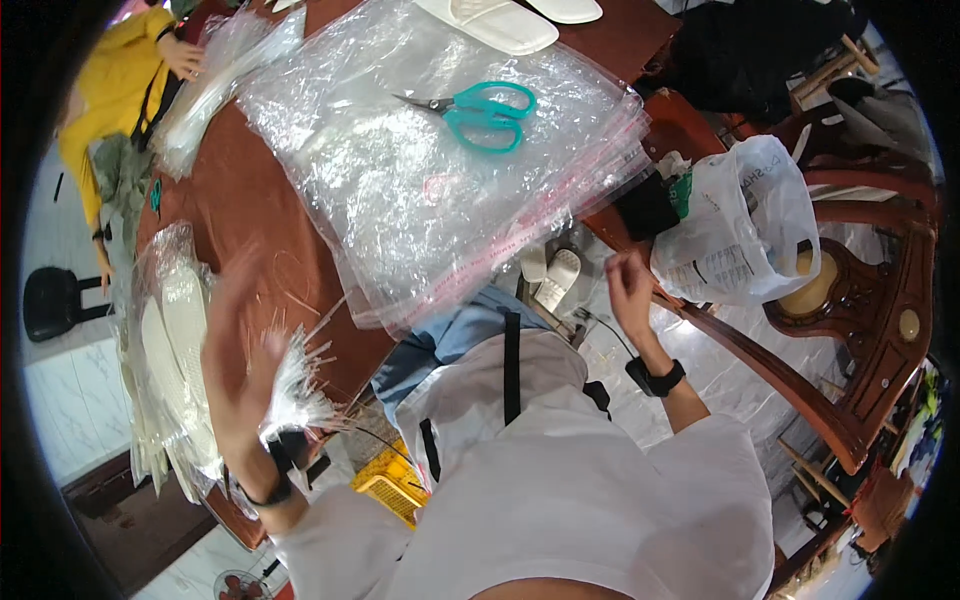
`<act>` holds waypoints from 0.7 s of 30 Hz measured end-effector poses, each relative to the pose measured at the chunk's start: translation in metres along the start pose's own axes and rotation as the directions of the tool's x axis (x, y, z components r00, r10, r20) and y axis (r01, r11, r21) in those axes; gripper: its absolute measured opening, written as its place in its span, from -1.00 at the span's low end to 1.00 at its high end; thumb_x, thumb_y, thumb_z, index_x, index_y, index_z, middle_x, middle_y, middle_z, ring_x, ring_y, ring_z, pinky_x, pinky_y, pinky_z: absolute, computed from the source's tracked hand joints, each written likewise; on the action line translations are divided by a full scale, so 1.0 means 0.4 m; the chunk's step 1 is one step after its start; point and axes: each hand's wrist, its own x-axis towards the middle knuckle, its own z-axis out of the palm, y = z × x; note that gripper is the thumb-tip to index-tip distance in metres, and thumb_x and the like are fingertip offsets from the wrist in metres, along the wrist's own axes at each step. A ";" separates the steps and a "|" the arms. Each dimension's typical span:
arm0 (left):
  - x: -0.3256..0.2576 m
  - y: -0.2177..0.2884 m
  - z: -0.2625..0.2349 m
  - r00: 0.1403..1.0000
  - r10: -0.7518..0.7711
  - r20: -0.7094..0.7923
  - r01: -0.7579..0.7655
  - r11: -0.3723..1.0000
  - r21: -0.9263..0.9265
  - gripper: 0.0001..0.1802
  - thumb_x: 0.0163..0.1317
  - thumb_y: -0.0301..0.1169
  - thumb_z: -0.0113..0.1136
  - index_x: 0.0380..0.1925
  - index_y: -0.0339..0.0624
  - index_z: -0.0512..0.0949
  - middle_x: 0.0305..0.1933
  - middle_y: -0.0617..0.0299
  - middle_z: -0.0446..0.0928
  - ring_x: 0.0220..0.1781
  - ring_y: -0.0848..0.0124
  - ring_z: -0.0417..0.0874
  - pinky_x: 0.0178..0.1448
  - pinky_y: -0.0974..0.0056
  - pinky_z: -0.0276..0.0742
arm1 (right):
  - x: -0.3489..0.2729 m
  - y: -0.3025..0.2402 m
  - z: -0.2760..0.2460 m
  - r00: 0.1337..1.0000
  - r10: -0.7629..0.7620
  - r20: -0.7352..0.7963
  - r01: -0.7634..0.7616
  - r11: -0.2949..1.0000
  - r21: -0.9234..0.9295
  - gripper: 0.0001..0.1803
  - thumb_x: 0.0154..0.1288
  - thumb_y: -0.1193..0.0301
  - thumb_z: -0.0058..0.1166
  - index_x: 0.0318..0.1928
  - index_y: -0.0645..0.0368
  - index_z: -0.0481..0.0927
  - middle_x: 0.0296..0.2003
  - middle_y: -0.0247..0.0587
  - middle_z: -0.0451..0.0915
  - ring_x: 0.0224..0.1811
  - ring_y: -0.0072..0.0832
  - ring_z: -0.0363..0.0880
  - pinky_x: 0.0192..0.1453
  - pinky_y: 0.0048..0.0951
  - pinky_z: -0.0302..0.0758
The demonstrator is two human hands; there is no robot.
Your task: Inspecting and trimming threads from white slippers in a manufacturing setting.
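My left hand (240, 345) is smeared by motion at the left side of the brown table, its fingers stretched out and thumb apart, with nothing seen in it. Beside and partly behind it are a bundle of thin clear strips (300, 385) and white slippers in clear plastic (180, 325). On the right, my right hand (630, 295) is raised with its fingers curled in, next to a white plastic bag (710, 250); I see nothing in it. Ahead lies a stack of clear plastic bags (370, 200), with teal-handled scissors (488, 115) on top.
White slippers (490, 25) rest at the stack's far edge. A carved wooden chair (850, 370) stands at the right. A yellow basket (390, 485) is below the table (240, 200). At the far left, a person in yellow (115, 85) reaches over more clear plastic. More slippers (555, 280) are on the floor.
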 end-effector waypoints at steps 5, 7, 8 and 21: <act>-0.203 -0.035 0.047 0.972 -0.233 0.027 0.233 0.944 -0.236 -0.53 0.07 -0.46 0.29 0.04 -0.30 0.52 0.12 -0.04 0.51 0.20 0.16 0.48 0.29 0.13 0.32 | -0.189 0.303 -0.007 0.927 0.198 0.318 -0.053 0.910 -0.412 -0.95 0.26 0.50 -0.01 -0.33 0.21 0.50 -0.51 -0.11 0.55 -0.46 -0.27 0.58 -0.34 -0.35 0.48; -0.222 -0.064 0.085 0.992 -0.107 0.070 0.109 0.994 -0.020 -0.58 0.04 -0.62 0.22 -0.02 -0.27 0.56 0.04 -0.07 0.55 0.08 0.11 0.56 0.22 0.14 0.40 | -0.246 0.435 -0.015 0.798 0.390 0.459 0.083 0.683 -0.726 -0.92 0.21 0.42 0.01 -0.36 0.13 0.54 -0.46 -0.08 0.60 -0.40 -0.13 0.60 -0.28 -0.18 0.51; -0.230 -0.071 0.107 0.993 -0.096 0.069 0.099 0.994 -0.038 -0.57 0.00 -0.66 0.22 -0.05 -0.24 0.58 0.00 -0.08 0.57 0.04 0.07 0.58 0.18 0.13 0.43 | -0.263 0.474 -0.017 0.789 0.399 0.468 0.051 0.715 -0.697 -0.90 0.21 0.39 -0.01 -0.35 0.12 0.54 -0.46 -0.06 0.59 -0.40 -0.10 0.60 -0.26 -0.15 0.52; -0.200 -0.223 0.228 0.994 0.091 -0.055 -0.076 0.972 0.222 -0.59 -0.07 -0.57 0.31 -0.12 -0.12 0.60 0.02 0.17 0.53 -0.04 0.16 0.43 0.05 0.14 0.34 | -0.165 0.564 0.073 0.785 0.601 0.152 -0.215 0.494 -0.842 -0.67 0.28 0.23 -0.13 -0.20 0.23 0.56 -0.22 0.19 0.61 -0.11 0.07 0.58 -0.04 -0.06 0.53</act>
